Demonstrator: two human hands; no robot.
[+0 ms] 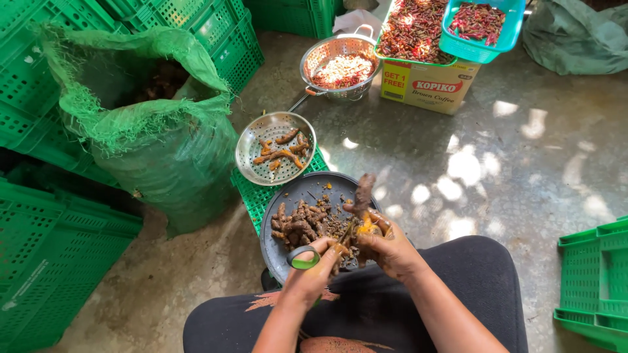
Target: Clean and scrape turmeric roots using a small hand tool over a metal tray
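Note:
My left hand (313, 267) grips a green-handled peeler (303, 257) and presses it against a brown turmeric root (364, 193). My right hand (384, 240) holds that root, whose orange flesh shows near my fingers. Both hands hover over a dark round tray (293, 196) with a pile of unpeeled roots (297, 222) and peel scraps. Behind it a perforated metal dish (252, 153) holds several peeled roots (282, 150).
A green mesh sack (163, 137) of roots stands at left among green plastic crates (59, 261). A metal colander (340, 65), a cardboard box (428, 85) and trays of red chillies (477, 23) sit at the back. Another crate (595, 281) lies at right.

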